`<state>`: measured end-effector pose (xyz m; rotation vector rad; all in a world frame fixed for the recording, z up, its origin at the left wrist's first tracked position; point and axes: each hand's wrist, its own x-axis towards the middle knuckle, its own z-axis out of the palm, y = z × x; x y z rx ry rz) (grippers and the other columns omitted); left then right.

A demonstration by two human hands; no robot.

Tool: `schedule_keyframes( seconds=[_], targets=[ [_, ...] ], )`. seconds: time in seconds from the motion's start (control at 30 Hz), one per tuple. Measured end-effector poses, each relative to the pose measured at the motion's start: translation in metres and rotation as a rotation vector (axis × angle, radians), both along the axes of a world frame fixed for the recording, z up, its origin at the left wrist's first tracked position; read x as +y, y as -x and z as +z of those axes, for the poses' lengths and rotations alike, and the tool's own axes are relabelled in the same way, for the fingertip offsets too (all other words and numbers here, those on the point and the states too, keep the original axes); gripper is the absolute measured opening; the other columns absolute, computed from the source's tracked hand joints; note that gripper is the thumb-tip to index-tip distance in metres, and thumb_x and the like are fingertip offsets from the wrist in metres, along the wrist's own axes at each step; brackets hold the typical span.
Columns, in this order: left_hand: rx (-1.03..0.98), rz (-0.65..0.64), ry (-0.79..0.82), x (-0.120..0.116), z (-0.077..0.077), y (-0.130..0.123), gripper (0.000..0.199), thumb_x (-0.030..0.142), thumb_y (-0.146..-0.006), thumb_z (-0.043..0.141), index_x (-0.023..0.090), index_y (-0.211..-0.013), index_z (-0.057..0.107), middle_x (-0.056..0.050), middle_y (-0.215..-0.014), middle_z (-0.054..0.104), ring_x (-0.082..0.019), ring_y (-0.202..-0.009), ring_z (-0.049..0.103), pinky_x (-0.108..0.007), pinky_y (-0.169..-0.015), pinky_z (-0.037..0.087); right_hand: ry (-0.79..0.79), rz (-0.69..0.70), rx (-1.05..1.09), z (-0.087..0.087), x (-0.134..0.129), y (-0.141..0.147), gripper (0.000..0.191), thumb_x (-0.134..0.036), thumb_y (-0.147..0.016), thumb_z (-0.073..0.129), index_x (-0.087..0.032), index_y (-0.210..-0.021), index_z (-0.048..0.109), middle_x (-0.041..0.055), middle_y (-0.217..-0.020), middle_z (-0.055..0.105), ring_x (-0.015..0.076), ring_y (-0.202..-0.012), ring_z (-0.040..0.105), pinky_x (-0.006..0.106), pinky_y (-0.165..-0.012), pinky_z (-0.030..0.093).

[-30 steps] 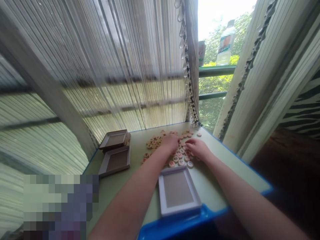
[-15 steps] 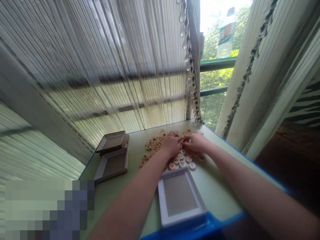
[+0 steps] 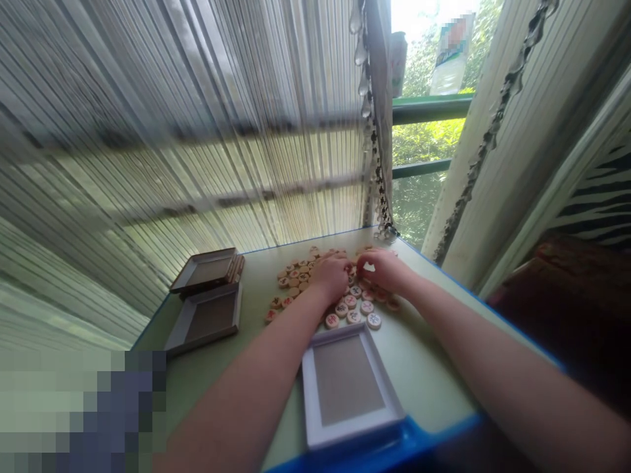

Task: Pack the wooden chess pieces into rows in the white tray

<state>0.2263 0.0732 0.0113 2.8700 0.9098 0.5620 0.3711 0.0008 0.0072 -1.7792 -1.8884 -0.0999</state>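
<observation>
Round wooden Chinese chess pieces [image 3: 353, 316], marked with red or dark characters, lie spread over the table around both hands. My left hand [image 3: 331, 272] is among them with its fingers curled; their tips are partly hidden, and I cannot tell what is in them. Just right of it, my right hand [image 3: 387, 269] bends thumb and fingers together in a pinch, with a small gap showing inside the curl. Anything at its fingertips is too small to make out. Nearer to me lies an open shallow box [image 3: 350, 381] with white sides and a brown bottom.
At the table's left are another shallow box half [image 3: 210, 318] and a brown box [image 3: 207, 270] behind it. The table [image 3: 424, 355] has a blue edge. Striped curtains [image 3: 246, 79] hang behind; a bottle [image 3: 451, 59] and a can [image 3: 399, 62] stand by the window.
The view has shifted slightly, so the boxes and pieces sit a little further left and higher. Both hands stay close together over the pieces, with small finger movements.
</observation>
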Motion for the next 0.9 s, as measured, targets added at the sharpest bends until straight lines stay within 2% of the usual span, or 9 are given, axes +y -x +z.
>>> schedule_keyframes(
  seconds=[0.2, 0.37, 0.47, 0.53, 0.67, 0.8, 0.9],
  targets=[
    [-0.027, -0.009, 0.0, 0.002, -0.003, 0.001, 0.027, 0.017, -0.076, 0.044, 0.023, -0.085, 0.069, -0.002, -0.097, 0.067, -0.019, -0.098, 0.054, -0.032, -0.092, 0.04, 0.097, 0.07, 0.045, 0.0, -0.003, -0.001, 0.018, -0.007, -0.064, 0.057, -0.019, -0.07, 0.069, 0.0016, -0.078, 0.064, 0.0126, -0.067, 0.055, 0.022, -0.065, 0.043],
    [-0.04, -0.013, -0.004, 0.004, -0.004, 0.0, 0.027, 0.017, -0.075, 0.045, 0.024, -0.084, 0.07, -0.002, -0.097, 0.067, -0.019, -0.098, 0.054, -0.032, -0.092, 0.04, 0.043, 0.078, 0.019, -0.001, -0.004, -0.004, 0.026, -0.001, -0.064, 0.053, -0.019, -0.071, 0.071, 0.0038, -0.086, 0.065, 0.0139, -0.072, 0.058, 0.023, -0.069, 0.044],
    [-0.04, -0.012, 0.007, 0.004, -0.004, 0.0, 0.028, 0.017, -0.075, 0.044, 0.023, -0.085, 0.069, -0.002, -0.097, 0.067, -0.019, -0.098, 0.055, -0.032, -0.093, 0.04, 0.13, 0.048, -0.011, 0.009, -0.01, -0.001, 0.028, 0.0, -0.061, 0.053, -0.019, -0.069, 0.072, 0.0025, -0.081, 0.066, 0.0136, -0.069, 0.058, 0.022, -0.069, 0.044],
    [-0.035, -0.008, 0.015, 0.004, -0.003, 0.0, 0.028, 0.016, -0.076, 0.044, 0.023, -0.086, 0.069, -0.002, -0.097, 0.067, -0.019, -0.098, 0.055, -0.032, -0.093, 0.039, 0.205, 0.021, -0.021, 0.018, -0.016, 0.002, 0.023, -0.005, -0.062, 0.055, -0.019, -0.068, 0.072, 0.0017, -0.077, 0.066, 0.013, -0.066, 0.057, 0.022, -0.067, 0.043],
    [-0.023, -0.01, 0.014, 0.003, -0.002, 0.0, 0.028, 0.016, -0.076, 0.044, 0.023, -0.086, 0.069, -0.002, -0.097, 0.067, -0.019, -0.099, 0.054, -0.033, -0.094, 0.04, 0.259, -0.035, 0.012, 0.03, -0.026, 0.007, 0.018, -0.02, -0.068, 0.057, -0.021, -0.079, 0.072, 0.0013, -0.078, 0.068, 0.0136, -0.067, 0.057, 0.022, -0.061, 0.041],
    [-0.013, -0.009, 0.005, 0.002, -0.002, 0.0, 0.028, 0.018, -0.077, 0.043, 0.023, -0.087, 0.069, -0.003, -0.098, 0.067, -0.02, -0.098, 0.054, -0.033, -0.092, 0.041, 0.424, -0.122, 0.015, 0.026, -0.026, 0.007, 0.022, -0.038, -0.071, 0.058, -0.019, -0.069, 0.069, 0.0024, -0.065, 0.067, 0.014, -0.057, 0.057, 0.023, -0.051, 0.038],
    [-0.013, -0.011, 0.007, 0.002, -0.002, 0.0, 0.029, 0.019, -0.078, 0.042, 0.022, -0.087, 0.07, -0.003, -0.099, 0.067, -0.02, -0.097, 0.055, -0.033, -0.092, 0.041, 0.497, -0.165, 0.054, 0.023, -0.023, 0.007, 0.025, -0.043, -0.072, 0.058, -0.02, -0.068, 0.068, 0.0016, -0.06, 0.067, 0.0134, -0.054, 0.057, 0.022, -0.048, 0.037]
  ],
)
